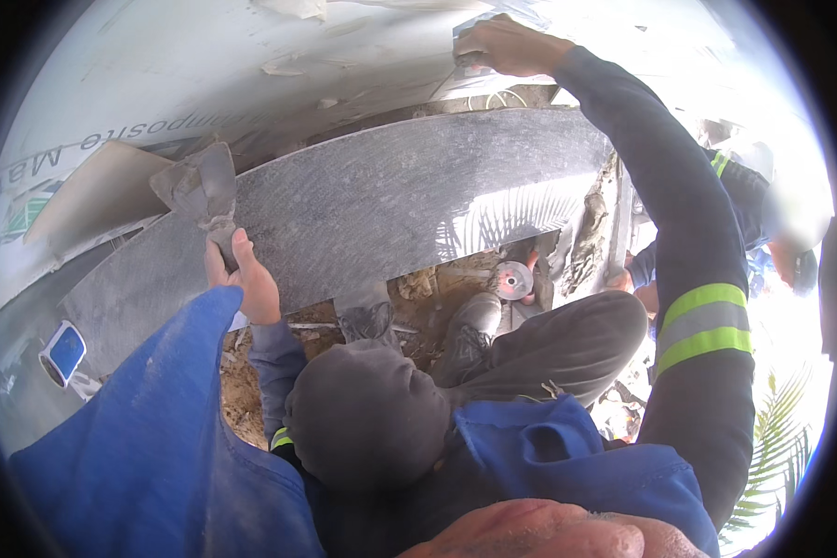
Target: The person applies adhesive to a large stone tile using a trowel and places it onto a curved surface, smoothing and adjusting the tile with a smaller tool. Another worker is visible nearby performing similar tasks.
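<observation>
My left hand (pixel 244 274) is closed round the handle of a mortar-smeared putty knife (pixel 198 186), its broad blade raised at the left, over the edge of a long grey slab (pixel 344 186). My right arm reaches up to the pale board (pixel 344 46) at the top, where my right hand (pixel 504 48) is curled against a small shiny patch; what it holds is too small to make out. The slab lies below that board, with sunlight and leaf shadows on its right part. A thin curved offcut (pixel 84 186) leans at the left.
An angle grinder (pixel 513 280) lies beside my boot (pixel 470 330) on rubble (pixel 418 288). At right, a co-worker (pixel 753 195) in a reflective-striped top bends beside a mortar-covered edge (pixel 591 223). A small blue-faced object (pixel 62 352) is at far left; palm fronds (pixel 772 446) show lower right.
</observation>
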Demonstrator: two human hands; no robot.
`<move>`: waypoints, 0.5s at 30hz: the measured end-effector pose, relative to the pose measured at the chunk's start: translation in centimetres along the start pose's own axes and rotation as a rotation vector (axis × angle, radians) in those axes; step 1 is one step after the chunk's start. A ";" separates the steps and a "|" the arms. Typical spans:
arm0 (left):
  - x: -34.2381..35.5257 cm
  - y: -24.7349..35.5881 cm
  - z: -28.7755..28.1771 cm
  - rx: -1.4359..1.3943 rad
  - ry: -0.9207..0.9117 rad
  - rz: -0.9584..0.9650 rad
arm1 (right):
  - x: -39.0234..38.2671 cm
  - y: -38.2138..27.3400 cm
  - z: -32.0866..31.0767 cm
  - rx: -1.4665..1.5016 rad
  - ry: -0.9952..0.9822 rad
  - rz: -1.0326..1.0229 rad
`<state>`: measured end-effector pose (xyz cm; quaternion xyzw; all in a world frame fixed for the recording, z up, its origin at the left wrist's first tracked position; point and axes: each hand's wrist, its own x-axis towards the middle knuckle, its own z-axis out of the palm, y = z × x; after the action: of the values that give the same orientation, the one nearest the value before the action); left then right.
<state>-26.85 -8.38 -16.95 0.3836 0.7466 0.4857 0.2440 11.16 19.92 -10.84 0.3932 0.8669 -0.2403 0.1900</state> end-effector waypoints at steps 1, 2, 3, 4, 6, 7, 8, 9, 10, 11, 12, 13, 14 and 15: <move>0.0 0.1 -0.1 -0.014 -0.007 -0.007 | 0.2 -0.4 0.1 0.000 -0.016 0.014; 0.0 -0.1 -0.1 0.012 0.019 -0.004 | 0.2 -0.8 0.3 0.000 -0.032 0.027; -0.1 -0.7 0.0 0.036 0.044 -0.001 | 0.0 -0.9 0.5 -0.001 -0.049 0.043; -0.1 -1.1 0.0 0.061 0.069 0.001 | -0.2 -0.4 1.1 -0.005 -0.052 0.022; 0.0 -1.6 -0.3 0.099 0.030 -0.012 | -1.1 1.2 2.3 -0.012 -0.057 -0.020; 0.1 -1.7 -0.4 0.119 0.011 -0.019 | -1.3 2.0 2.6 -0.016 -0.078 -0.021; -0.1 -1.7 -0.4 0.109 0.024 -0.045 | -1.6 2.9 2.9 -0.020 -0.099 -0.023; -0.2 -1.5 -0.3 0.097 0.036 -0.072 | -2.0 3.5 3.0 -0.026 -0.120 -0.023; -0.3 -1.3 -0.2 0.085 0.048 -0.098 | -2.4 4.1 3.1 -0.022 -0.107 -0.029; -0.3 -1.1 -0.1 0.070 0.040 -0.101 | -2.9 4.6 3.3 -0.019 -0.094 -0.034; -0.2 -0.8 -0.1 0.057 0.034 -0.104 | -3.3 5.0 3.3 -0.015 -0.081 -0.042; -0.2 -0.6 -0.1 0.043 0.028 -0.107 | -3.7 5.3 3.3 -0.036 -0.087 -0.055; -0.3 -0.7 -0.1 0.085 0.046 -0.094 | -4.1 5.7 3.3 -0.058 -0.093 -0.067; -0.4 -1.0 -0.1 0.127 0.066 -0.082 | -4.4 5.9 3.1 -0.080 -0.099 -0.080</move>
<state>-27.07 -8.98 -17.83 0.3511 0.7987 0.4392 0.2142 18.89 18.99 -12.71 0.3381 0.8803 -0.2321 0.2385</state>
